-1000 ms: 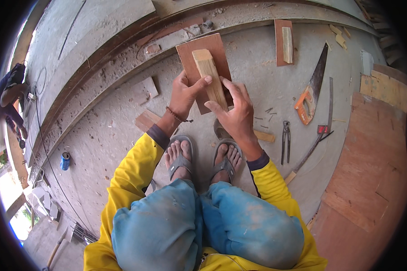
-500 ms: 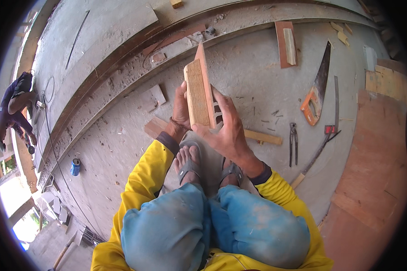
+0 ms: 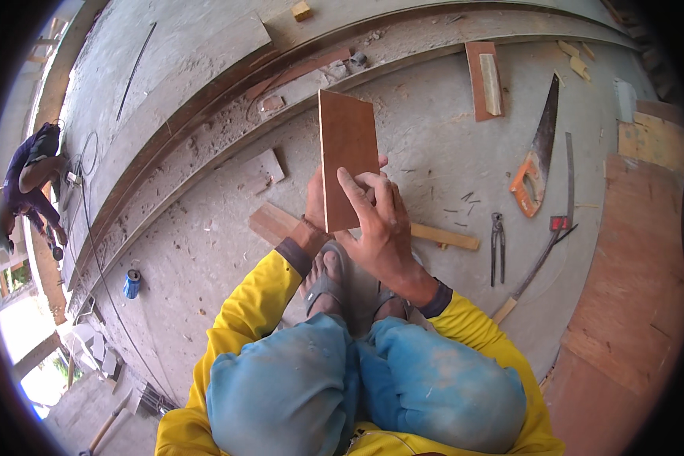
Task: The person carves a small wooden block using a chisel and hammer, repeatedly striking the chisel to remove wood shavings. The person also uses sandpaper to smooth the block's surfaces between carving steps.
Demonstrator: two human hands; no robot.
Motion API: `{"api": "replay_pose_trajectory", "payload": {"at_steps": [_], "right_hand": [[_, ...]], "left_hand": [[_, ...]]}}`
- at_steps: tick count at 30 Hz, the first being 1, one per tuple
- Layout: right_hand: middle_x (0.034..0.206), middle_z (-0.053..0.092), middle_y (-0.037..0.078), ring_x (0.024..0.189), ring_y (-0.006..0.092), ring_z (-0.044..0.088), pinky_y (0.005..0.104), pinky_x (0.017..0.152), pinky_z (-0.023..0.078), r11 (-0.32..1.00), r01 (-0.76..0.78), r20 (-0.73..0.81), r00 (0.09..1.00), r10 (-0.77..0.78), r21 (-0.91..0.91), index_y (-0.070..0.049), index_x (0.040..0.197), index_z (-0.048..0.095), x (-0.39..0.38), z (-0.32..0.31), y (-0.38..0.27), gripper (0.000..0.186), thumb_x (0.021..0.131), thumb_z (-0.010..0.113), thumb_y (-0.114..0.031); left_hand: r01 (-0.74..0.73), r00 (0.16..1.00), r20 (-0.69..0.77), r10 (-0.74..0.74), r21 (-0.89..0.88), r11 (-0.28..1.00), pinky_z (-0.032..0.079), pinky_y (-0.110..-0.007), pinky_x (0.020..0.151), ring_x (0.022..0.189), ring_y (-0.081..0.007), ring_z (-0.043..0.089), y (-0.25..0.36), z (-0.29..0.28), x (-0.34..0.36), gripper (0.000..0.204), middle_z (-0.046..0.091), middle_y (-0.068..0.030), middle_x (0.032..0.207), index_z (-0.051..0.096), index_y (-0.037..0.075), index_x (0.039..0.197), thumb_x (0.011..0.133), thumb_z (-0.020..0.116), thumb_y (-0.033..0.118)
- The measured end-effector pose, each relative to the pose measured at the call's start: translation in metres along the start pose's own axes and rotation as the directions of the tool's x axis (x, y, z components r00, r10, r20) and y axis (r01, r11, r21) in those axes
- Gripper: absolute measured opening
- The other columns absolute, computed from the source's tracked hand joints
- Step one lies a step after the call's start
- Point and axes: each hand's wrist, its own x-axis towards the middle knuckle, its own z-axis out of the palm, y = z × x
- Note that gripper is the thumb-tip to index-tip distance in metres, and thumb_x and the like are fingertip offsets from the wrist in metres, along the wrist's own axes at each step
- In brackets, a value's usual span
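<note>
Left hand (image 3: 315,201) grips a reddish-brown board (image 3: 349,140) from behind, mostly hidden by it. Right hand (image 3: 387,228) has its fingers partly bent, one fingertip lying on the board's front face; I cannot tell whether it is gripping too. Just one board is held, raised off the concrete floor (image 3: 441,152) in front of the two feet (image 3: 330,264). It is flat and four-sided, longer than wide and tipped up, with a plain brown face, a thin pale left edge and a top edge slanting down to the right.

Right of the hands lie one handsaw (image 3: 543,137) with an orange handle, one pair of dark pincers (image 3: 498,247), one thin metal strip (image 3: 570,171) with a red piece (image 3: 558,223) at its lower end, and one dark bar (image 3: 534,264) with a pale wooden end. Several dark nails (image 3: 468,199) are scattered nearer, too small to count surely, above one pale wooden strip (image 3: 450,236). Farther off is one brown panel (image 3: 476,68) with one light strip (image 3: 490,83) on it. Leftward, one blue can (image 3: 132,284) stands; near the rim, one other person (image 3: 36,175) bends down.
</note>
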Motion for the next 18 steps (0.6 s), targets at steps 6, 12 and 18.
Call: {"api": "replay_pose_trajectory", "payload": {"at_steps": [6, 12, 18], "right_hand": [[0.125, 0.053, 0.012, 0.107, 0.0315, 0.054, 0.0471, 0.097, 0.046, 0.997, 0.053, -0.015, 0.998, -0.053, 0.057, -0.008, 0.141, 0.055, -0.004, -0.005, 0.010, 0.081, 0.067, 0.086, -0.018], [0.131, 0.063, 0.005, 0.109, 0.0285, 0.055, 0.0423, 0.096, 0.044, 0.992, 0.129, -0.019, 0.992, -0.128, 0.005, -0.008, 0.128, 0.066, -0.007, -0.011, 0.015, 0.063, 0.068, 0.083, -0.013], [0.130, 0.065, 0.002, 0.109, 0.0271, 0.055, 0.0405, 0.096, 0.043, 0.977, 0.183, -0.004, 0.983, -0.184, -0.106, -0.010, 0.124, 0.068, -0.009, -0.013, 0.018, 0.058, 0.069, 0.083, -0.016]], "left_hand": [[0.023, 0.999, -0.042, -0.025, -0.050, 0.998, 0.054, -0.049, 0.100, 0.119, -0.0371, 0.058, -0.001, 0.008, -0.002, 0.066, 0.051, -0.0236, 0.142, 0.037, 0.001, 0.148, 0.104, 0.034, 0.050], [0.157, 0.985, 0.107, -0.137, -0.216, 0.964, 0.054, -0.051, 0.102, 0.124, -0.0394, 0.055, 0.001, -0.023, -0.005, 0.064, 0.048, -0.0249, 0.144, 0.033, 0.004, 0.151, 0.106, 0.032, 0.049], [0.162, 0.983, 0.118, -0.141, -0.194, 0.967, 0.057, -0.049, 0.097, 0.124, -0.0381, 0.056, 0.000, -0.019, -0.009, 0.064, 0.049, -0.0270, 0.141, 0.036, 0.004, 0.149, 0.106, 0.030, 0.051]]}}
